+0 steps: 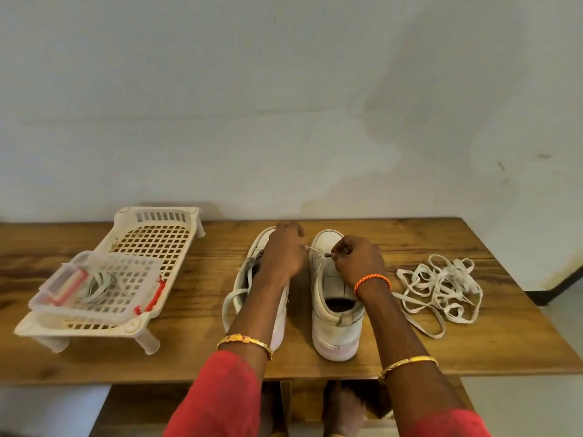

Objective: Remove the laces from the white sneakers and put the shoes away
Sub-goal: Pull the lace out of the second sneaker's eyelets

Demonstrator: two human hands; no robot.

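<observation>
The lace [315, 249] of the right sneaker [336, 294] is threaded only at the far eyelets now, and my right hand [356, 263] pinches its end there, fingers curled tight on it. My left hand [284, 250] reaches across the left sneaker [277, 310]; its fingertips meet the lace's other end, though I cannot tell if they grip it. Both shoes run long axis near to far, toes away from me, so the lace pulls out toward me. 1 loose lace pile [441, 285] lies right on the table [378, 367]. Far left, a slatted rack [176, 222] carries a clear box [60, 285] and coiled bands.
</observation>
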